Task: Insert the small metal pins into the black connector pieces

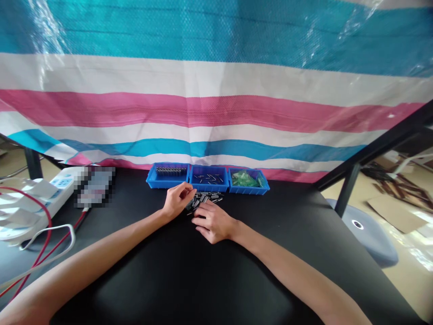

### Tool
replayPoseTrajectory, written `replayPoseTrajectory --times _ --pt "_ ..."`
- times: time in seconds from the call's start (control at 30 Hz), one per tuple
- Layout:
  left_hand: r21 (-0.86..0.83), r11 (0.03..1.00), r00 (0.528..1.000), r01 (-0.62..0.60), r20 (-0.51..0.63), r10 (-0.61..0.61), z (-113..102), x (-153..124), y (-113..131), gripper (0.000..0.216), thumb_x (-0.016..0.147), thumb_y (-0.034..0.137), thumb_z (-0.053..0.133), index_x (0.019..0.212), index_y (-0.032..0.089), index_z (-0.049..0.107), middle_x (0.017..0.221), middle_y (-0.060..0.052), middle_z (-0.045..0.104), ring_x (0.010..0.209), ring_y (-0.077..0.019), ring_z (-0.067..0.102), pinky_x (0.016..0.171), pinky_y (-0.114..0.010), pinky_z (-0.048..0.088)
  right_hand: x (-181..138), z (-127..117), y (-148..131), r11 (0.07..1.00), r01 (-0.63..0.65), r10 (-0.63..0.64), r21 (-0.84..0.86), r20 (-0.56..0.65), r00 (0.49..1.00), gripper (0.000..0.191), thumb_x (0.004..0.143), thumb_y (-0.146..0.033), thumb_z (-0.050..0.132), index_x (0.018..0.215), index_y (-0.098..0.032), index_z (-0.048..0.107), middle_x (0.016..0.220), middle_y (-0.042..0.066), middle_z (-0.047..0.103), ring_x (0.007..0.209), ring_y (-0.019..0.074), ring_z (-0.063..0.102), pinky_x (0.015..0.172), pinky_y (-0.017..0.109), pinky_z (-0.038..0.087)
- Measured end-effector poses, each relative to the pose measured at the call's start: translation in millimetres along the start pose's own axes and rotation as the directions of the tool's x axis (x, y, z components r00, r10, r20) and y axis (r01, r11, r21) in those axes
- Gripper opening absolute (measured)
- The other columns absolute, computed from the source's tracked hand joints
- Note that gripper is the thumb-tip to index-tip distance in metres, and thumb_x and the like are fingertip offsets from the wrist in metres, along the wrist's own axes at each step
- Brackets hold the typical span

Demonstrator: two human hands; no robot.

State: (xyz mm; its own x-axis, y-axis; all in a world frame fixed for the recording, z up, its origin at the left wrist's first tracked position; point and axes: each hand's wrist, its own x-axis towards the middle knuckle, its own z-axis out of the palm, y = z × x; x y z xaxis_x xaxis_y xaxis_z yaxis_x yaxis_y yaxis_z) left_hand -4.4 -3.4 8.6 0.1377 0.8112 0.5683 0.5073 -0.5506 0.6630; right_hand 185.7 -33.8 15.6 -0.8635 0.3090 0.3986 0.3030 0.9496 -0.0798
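Note:
A loose pile of small black and silver parts with thin metal pins (pixel 214 197) lies on the black table between my hands, partly hidden by them. My left hand (pixel 176 199) is at the pile's left edge, thumb and forefinger brought together in a pinch. Whatever sits between those fingertips is too small to make out. At the pile's near right side, my right hand (pixel 214 222) is palm down with loosely bent fingers apart, the foremost touching the parts. Behind the pile stand three blue bins: the left bin (pixel 168 184) with a row of small metallic cylinders, the middle bin (pixel 208 187) with thin pins, the right bin (pixel 249 190) with green pieces.
A white power strip (pixel 62 180) with plugs, red cable (pixel 47 212) and white cable (pixel 71 234) occupies the table's left side, beside a blurred-out device (pixel 96 186). A striped sheet (pixel 189 108) hangs behind the bins. A grey stool (pixel 368 239) stands right of the table.

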Motion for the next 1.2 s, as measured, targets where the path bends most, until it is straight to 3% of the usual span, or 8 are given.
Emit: replayPoseTrajectory --times 0.37,0.63,0.77,0.87,0.97,1.07,1.13,1.2 --pt "-0.005 1.0 0.999 0.011 0.031 -0.01 0.0 0.5 -1.1 0.018 0.086 0.034 0.058 0.079 0.017 0.058 0.061 0.002 0.057 0.05 -0.0076 0.048 0.052 -0.019 0.04 0.3 2.5 -1.0 0.997 0.03 -0.027 -0.067 0.038 0.999 0.016 0.086 -0.028 0.056 0.081 -0.015 0.063 0.077 0.007 0.06 0.078 0.0203 0.051 0.078 0.035 0.04" --pt "-0.023 1.0 0.999 0.009 0.049 -0.007 0.9 0.7 -0.6 0.018 0.085 0.032 0.059 0.078 0.016 0.057 0.061 0.003 0.056 0.05 -0.0068 0.046 0.052 -0.018 0.039 0.5 5.2 -1.7 0.996 0.021 -0.029 -0.089 -0.096 0.995 0.02 0.093 -0.022 0.046 0.085 -0.015 0.062 0.072 0.006 0.061 0.073 0.0186 0.053 0.077 0.034 0.042" --pt "-0.019 1.0 0.999 0.0 0.047 0.001 1.1 0.6 -1.9 0.02 0.085 0.034 0.059 0.078 0.015 0.058 0.062 0.002 0.056 0.051 -0.0067 0.047 0.053 -0.018 0.039 -1.3 8.6 1.0 1.0 -0.02 0.015 -0.019 -0.221 0.975 0.019 0.093 -0.018 0.044 0.083 -0.016 0.06 0.071 0.005 0.062 0.07 0.017 0.055 0.073 0.032 0.045" --pt "-0.024 1.0 0.997 -0.002 0.08 0.004 -2.4 1.0 -0.3 0.022 0.09 0.034 0.053 0.081 0.015 0.059 0.062 0.002 0.057 0.053 -0.0075 0.049 0.056 -0.018 0.041 -3.7 9.0 5.1 0.984 -0.135 0.169 0.115 -0.378 0.91 0.016 0.093 -0.017 0.046 0.087 -0.017 0.061 0.076 0.005 0.064 0.071 0.0168 0.058 0.071 0.031 0.047" --pt "-0.04 0.997 0.981 -0.073 0.18 0.079 -6.7 2.0 2.6 0.026 0.096 0.029 0.041 0.091 0.015 0.063 0.073 -0.002 0.062 0.065 -0.01 0.056 0.066 -0.019 0.045 -5.4 6.8 9.6 0.906 -0.305 0.419 0.294 -0.511 0.75 0.016 0.093 -0.018 0.047 0.091 -0.018 0.062 0.079 0.005 0.066 0.072 0.017 0.06 0.069 0.03 0.049" --pt "-0.038 0.984 0.946 -0.172 0.273 0.176 -6.2 2.8 2.6 0.022 0.094 0.028 0.046 0.102 0.017 0.063 0.094 -0.006 0.066 0.073 -0.0105 0.06 0.071 -0.02 0.047 -5.4 3.6 12.4 0.805 -0.396 0.59 0.441 -0.534 0.606 0.017 0.094 -0.019 0.047 0.095 -0.019 0.064 0.081 0.005 0.067 0.073 0.0163 0.064 0.07 0.029 0.051" --pt "-0.019 0.979 0.939 -0.205 0.278 0.202 -3.0 3.0 0.5 0.019 0.092 0.029 0.051 0.102 0.017 0.064 0.097 -0.006 0.066 0.066 -0.0085 0.057 0.065 -0.019 0.047 -4.8 2.1 12.8 0.771 -0.406 0.633 0.491 -0.528 0.566 0.016 0.093 -0.019 0.049 0.097 -0.02 0.064 0.082 0.004 0.068 0.074 0.016 0.065 0.071 0.028 0.052" --pt "-0.001 0.976 0.946 -0.219 0.244 0.212 0.5 3.0 -2.0 0.017 0.09 0.029 0.055 0.097 0.017 0.065 0.094 -0.005 0.065 0.061 -0.0072 0.055 0.061 -0.018 0.046 -4.3 1.6 12.5 0.764 -0.401 0.641 0.506 -0.526 0.559 0.015 0.092 -0.018 0.05 0.096 -0.019 0.065 0.085 0.005 0.069 0.077 0.0167 0.066 0.073 0.028 0.052"
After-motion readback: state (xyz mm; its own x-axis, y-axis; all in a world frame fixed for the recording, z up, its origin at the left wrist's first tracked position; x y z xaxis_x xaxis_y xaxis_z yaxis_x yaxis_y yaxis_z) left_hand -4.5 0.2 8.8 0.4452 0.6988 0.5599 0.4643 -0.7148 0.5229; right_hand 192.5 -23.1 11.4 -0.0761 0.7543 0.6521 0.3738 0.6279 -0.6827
